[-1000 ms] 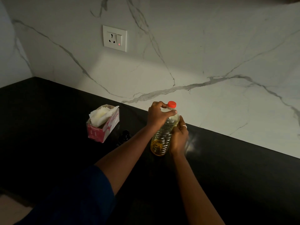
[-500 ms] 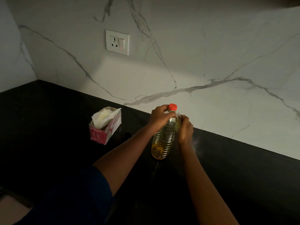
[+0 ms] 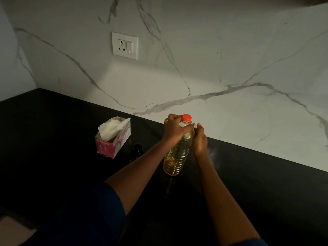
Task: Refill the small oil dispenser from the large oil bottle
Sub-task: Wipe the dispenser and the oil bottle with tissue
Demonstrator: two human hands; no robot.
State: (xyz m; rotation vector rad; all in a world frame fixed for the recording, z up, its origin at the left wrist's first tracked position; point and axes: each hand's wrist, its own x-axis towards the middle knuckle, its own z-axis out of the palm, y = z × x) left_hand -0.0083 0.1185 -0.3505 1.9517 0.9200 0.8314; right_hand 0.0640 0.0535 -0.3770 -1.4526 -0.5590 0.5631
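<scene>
The large oil bottle [image 3: 177, 157] stands upright on the black counter [image 3: 248, 183]. It is clear ribbed plastic with a red cap [image 3: 186, 118] and yellow oil low in its base. My left hand [image 3: 174, 129] grips its shoulder just under the cap. My right hand [image 3: 200, 140] wraps the upper body from the right side. A small dark object [image 3: 136, 151], perhaps the small oil dispenser, sits on the counter left of my left forearm; it is too dim to make out.
A pink tissue box [image 3: 113, 139] with white tissue sticking out stands left of the bottle. The white marble wall behind carries a socket and switch plate [image 3: 124, 45]. The counter meets a side wall at the far left.
My right hand slid up the bottle from its lower body to the upper part, its fingertips now meeting my left hand. The bottle stays upright, cap on.
</scene>
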